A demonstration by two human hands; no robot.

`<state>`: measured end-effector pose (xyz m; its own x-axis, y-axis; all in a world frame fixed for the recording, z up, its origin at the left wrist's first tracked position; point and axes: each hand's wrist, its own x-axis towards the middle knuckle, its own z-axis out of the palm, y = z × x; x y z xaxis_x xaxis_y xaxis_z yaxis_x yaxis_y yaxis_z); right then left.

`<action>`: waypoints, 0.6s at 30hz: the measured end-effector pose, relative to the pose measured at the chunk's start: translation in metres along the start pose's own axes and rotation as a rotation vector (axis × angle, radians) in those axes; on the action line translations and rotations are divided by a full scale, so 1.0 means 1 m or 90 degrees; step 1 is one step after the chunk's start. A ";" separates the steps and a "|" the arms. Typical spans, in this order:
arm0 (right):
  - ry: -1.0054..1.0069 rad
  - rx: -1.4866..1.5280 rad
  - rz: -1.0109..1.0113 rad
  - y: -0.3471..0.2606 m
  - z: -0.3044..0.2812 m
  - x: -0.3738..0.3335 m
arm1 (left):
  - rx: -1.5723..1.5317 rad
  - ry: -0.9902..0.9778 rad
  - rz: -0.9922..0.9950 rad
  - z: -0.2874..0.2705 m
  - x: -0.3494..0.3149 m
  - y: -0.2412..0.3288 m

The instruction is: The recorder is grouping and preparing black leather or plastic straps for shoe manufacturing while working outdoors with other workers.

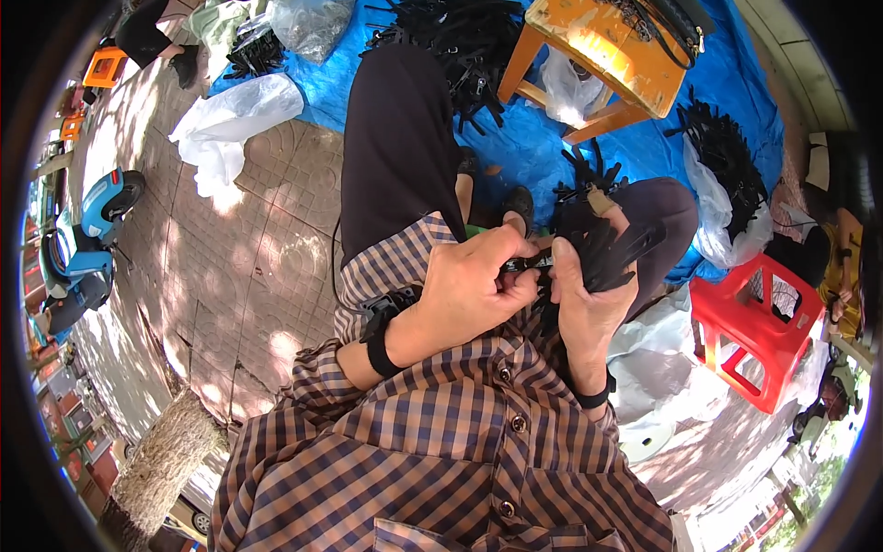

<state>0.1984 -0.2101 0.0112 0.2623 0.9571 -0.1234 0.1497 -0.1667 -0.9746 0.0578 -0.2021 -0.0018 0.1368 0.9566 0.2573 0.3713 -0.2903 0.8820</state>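
Observation:
My left hand [474, 283] is closed in a pinch on a small shiny black piece [524, 264], whose exact kind I cannot make out. Just to the right, my right hand [590, 308] grips a bundle of black straps [625, 253] that fans out above the right knee. The fingertips of the two hands almost meet at the small black piece, in front of my chest. Some of the bundle is hidden behind the right hand's fingers.
A blue tarp [524, 156] carries heaps of black straps [460, 46]. A wooden stool [598, 46] stands ahead, a red plastic stool [759, 327] at right. White plastic bags [239, 120] lie about. Other people sit at the far left and right; a blue scooter [101, 207] is parked left.

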 end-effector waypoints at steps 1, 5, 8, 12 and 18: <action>0.000 0.022 0.031 -0.002 0.000 -0.001 | 0.022 -0.005 -0.005 0.000 0.000 0.001; 0.011 0.079 0.021 -0.008 0.004 0.001 | 0.045 -0.020 -0.019 0.000 -0.002 0.001; 0.008 0.065 0.019 -0.005 0.004 0.000 | 0.046 -0.032 -0.055 -0.001 -0.003 0.003; 0.010 0.115 0.023 -0.003 0.005 -0.001 | 0.019 -0.012 -0.049 0.000 -0.006 0.001; 0.011 0.140 0.045 -0.005 0.004 -0.001 | -0.039 -0.011 -0.082 0.002 -0.007 0.000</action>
<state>0.1935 -0.2088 0.0157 0.2817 0.9403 -0.1908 -0.0810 -0.1749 -0.9812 0.0590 -0.2084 -0.0047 0.1083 0.9851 0.1338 0.3308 -0.1626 0.9296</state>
